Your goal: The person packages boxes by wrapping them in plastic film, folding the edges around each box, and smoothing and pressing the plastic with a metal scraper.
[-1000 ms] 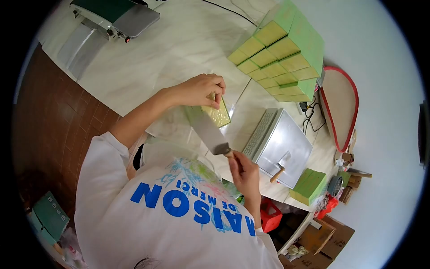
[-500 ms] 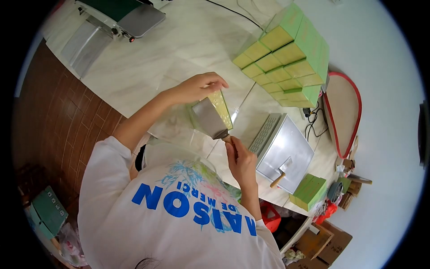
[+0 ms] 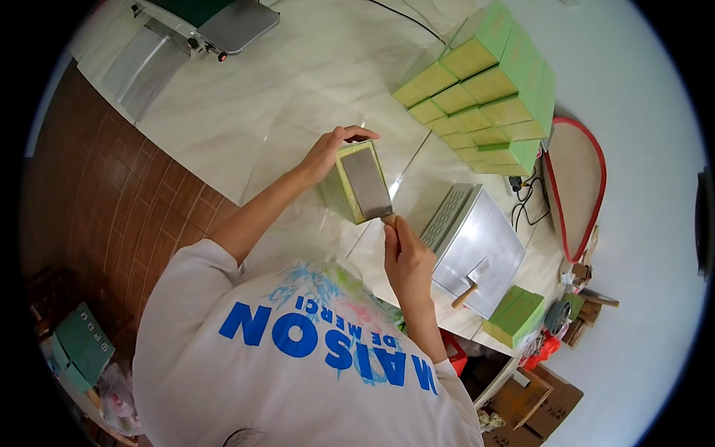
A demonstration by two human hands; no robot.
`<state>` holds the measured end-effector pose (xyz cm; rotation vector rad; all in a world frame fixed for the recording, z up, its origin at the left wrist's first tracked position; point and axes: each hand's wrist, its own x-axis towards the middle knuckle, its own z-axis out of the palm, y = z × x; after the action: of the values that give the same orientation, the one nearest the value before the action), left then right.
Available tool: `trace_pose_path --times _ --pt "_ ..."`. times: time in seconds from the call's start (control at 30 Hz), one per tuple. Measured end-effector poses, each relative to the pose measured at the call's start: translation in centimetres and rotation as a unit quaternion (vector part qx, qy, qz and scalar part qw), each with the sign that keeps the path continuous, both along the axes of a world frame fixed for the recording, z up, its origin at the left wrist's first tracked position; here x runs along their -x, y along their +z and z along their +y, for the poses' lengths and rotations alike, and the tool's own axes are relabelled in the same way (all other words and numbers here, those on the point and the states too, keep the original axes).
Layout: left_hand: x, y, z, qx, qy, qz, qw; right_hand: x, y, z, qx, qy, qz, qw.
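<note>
My left hand [image 3: 328, 155] grips the far left edge of a green box [image 3: 344, 195], its fingers bent over the top. The box has a pale yellow end face and stands tilted on the table. Closed around a short handle, my right hand [image 3: 410, 261] holds a broad metal scraper [image 3: 366, 185]. The scraper's flat blade lies against the box's yellow face, covering most of it. How firmly it presses cannot be seen.
Stacked green boxes [image 3: 477, 112] stand at the back right. A metal-topped device [image 3: 484, 249] carries a second scraper [image 3: 471, 287]. More green boxes [image 3: 515, 316] lie nearer. A machine with a green belt [image 3: 197, 15] stands at far left.
The scraper's blade has moved from crossing the box's left side to lying flat over its yellow end. The box has turned that end more toward me, and my left hand has shifted slightly.
</note>
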<state>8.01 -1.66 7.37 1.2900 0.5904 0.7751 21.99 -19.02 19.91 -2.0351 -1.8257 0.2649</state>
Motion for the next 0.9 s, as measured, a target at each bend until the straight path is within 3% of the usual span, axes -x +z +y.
trace_pose_path --times 0.57,0.9 --pt "-0.7 -1.2 0.4 -0.071 0.059 0.007 0.996 -1.1 1.4 -8.0 0.051 -0.041 0.041 0.997" --pt "-1.1 -0.6 0.1 -0.067 0.084 -0.022 0.994 -1.6 1.6 -6.3 0.014 -0.041 0.073 0.996"
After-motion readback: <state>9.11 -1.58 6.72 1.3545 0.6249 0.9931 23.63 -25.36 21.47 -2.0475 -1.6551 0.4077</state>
